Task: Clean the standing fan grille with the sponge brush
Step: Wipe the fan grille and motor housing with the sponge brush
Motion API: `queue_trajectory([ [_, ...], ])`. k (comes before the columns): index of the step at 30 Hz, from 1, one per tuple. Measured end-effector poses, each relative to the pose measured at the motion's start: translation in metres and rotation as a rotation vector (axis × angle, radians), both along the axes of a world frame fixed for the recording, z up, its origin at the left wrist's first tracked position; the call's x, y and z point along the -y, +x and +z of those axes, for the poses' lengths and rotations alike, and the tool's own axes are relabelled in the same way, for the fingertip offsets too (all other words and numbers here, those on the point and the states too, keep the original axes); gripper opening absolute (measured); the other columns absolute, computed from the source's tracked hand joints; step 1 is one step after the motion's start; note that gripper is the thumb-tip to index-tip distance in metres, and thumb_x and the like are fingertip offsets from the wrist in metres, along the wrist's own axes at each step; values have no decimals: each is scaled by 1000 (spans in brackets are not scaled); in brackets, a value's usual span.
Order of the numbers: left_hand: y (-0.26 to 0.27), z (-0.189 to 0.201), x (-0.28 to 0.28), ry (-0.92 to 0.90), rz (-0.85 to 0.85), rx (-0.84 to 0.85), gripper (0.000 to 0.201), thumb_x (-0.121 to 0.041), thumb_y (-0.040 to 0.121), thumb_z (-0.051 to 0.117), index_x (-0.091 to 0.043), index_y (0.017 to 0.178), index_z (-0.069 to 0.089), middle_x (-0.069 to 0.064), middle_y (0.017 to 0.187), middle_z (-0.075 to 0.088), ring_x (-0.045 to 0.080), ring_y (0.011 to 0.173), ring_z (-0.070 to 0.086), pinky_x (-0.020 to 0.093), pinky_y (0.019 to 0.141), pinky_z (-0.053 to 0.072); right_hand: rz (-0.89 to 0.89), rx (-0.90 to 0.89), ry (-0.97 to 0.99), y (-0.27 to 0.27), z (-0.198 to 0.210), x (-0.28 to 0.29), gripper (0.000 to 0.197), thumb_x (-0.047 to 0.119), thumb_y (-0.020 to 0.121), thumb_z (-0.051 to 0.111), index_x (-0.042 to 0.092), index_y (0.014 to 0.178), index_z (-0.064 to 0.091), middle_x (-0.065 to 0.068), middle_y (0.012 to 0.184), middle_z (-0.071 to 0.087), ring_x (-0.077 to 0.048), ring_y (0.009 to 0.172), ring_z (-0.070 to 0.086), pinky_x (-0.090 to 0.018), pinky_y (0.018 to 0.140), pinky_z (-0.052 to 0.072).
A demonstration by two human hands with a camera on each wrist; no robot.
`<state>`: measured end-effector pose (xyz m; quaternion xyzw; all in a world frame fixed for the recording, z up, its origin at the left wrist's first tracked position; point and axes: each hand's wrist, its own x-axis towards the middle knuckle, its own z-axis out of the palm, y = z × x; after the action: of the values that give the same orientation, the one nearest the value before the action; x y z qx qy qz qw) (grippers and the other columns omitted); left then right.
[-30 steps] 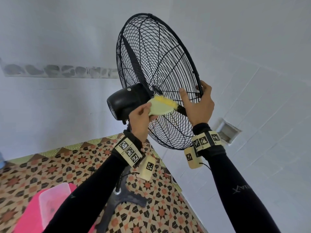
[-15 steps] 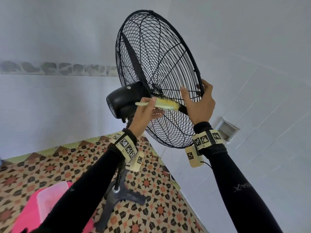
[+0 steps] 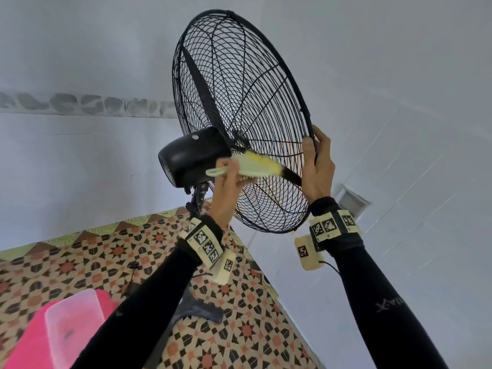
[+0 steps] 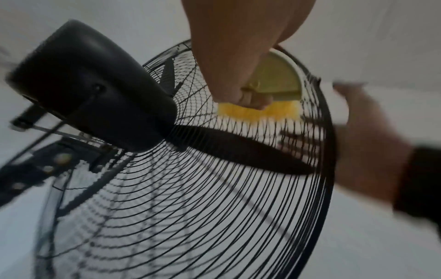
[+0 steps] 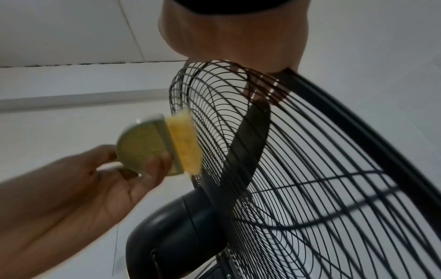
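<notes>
Left hand (image 3: 226,187) pinches the sponge brush (image 3: 253,166) by its pale green handle, yellow sponge pressed on the black wire fan grille (image 3: 239,102) just beside the motor housing (image 3: 190,155). Right hand (image 3: 316,166) curls around the grille's rim. Pink bin (image 3: 32,336) sits well below the grille.

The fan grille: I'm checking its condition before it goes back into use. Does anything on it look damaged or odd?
Yes. The grille wires near the rim beside the right hand look reddish brown, like rust, unlike the black wires elsewhere; the right wrist view shows it too. No bent or broken wires are visible.
</notes>
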<state>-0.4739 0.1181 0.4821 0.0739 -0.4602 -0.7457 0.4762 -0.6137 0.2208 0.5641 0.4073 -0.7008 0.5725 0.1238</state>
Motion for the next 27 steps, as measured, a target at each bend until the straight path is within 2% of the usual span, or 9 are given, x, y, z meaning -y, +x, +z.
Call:
queue_trajectory([
  [2, -2, 12, 0, -5, 48, 6, 13, -24, 113, 37, -14, 107, 43, 16, 129, 62, 28, 112, 70, 36, 85, 62, 4, 96, 23, -5, -8, -6, 69, 72, 93, 29, 27, 140, 51, 10, 127, 64, -5, 113, 59, -19, 96, 41],
  [5, -6, -2, -7, -162, -5, 284, 19, -27, 113, 37, -10, 110, 44, 19, 126, 64, 30, 106, 72, 39, 89, 62, 5, 155, 47, -10, -13, -11, 73, 72, 92, 26, 22, 138, 54, 6, 126, 63, -13, 115, 57, -31, 103, 41],
  [7, -4, -10, -10, -211, -70, 371, 25, -26, 113, 38, -3, 116, 45, 23, 126, 63, 32, 104, 72, 37, 89, 62, 21, 150, 57, -11, -16, -11, 77, 76, 89, 25, 22, 138, 53, 5, 129, 63, -14, 118, 57, -29, 101, 39],
  [12, 1, 19, 4, -6, 22, 42, 25, -32, 112, 35, -8, 116, 42, 24, 125, 66, 32, 111, 71, 44, 97, 59, 25, 141, 47, -10, -22, -5, 75, 76, 90, 29, 25, 141, 50, 7, 128, 64, -12, 118, 58, -24, 95, 37],
  [15, -3, 9, -3, -78, -81, 213, 30, -33, 112, 36, -5, 117, 43, 26, 122, 65, 31, 106, 73, 42, 93, 61, 17, 155, 35, -8, -22, -8, 78, 79, 88, 29, 25, 141, 50, 6, 129, 64, -12, 118, 58, -17, 91, 37],
  [17, -3, -3, -10, -162, -162, 347, 23, -30, 112, 38, -8, 110, 45, 20, 116, 65, 25, 101, 75, 35, 88, 62, 33, 163, 33, -5, -20, -11, 75, 76, 90, 29, 25, 141, 50, 7, 130, 63, -12, 119, 57, -15, 91, 37],
  [20, 4, 7, -6, -152, -71, 216, 20, -29, 112, 38, -10, 109, 45, 23, 121, 65, 30, 103, 73, 37, 88, 62, 83, 199, 13, -4, -16, -12, 68, 70, 96, 28, 25, 140, 51, 5, 132, 62, -14, 122, 56, -28, 102, 39],
  [23, 10, 33, 2, -151, 70, 67, 24, -33, 113, 35, -11, 110, 44, 25, 122, 66, 34, 97, 69, 42, 86, 62, 153, 283, 9, -15, -20, -10, 64, 75, 97, 25, 35, 138, 54, 5, 137, 62, -15, 128, 55, -47, 115, 38],
  [27, 0, 21, -21, -177, 0, 229, 27, -32, 113, 34, -9, 106, 45, 26, 114, 67, 33, 94, 72, 41, 86, 62, 153, 457, 100, -43, -45, -11, 90, 95, 81, 25, 40, 148, 47, 10, 151, 51, -14, 143, 43, -52, 124, 22],
])
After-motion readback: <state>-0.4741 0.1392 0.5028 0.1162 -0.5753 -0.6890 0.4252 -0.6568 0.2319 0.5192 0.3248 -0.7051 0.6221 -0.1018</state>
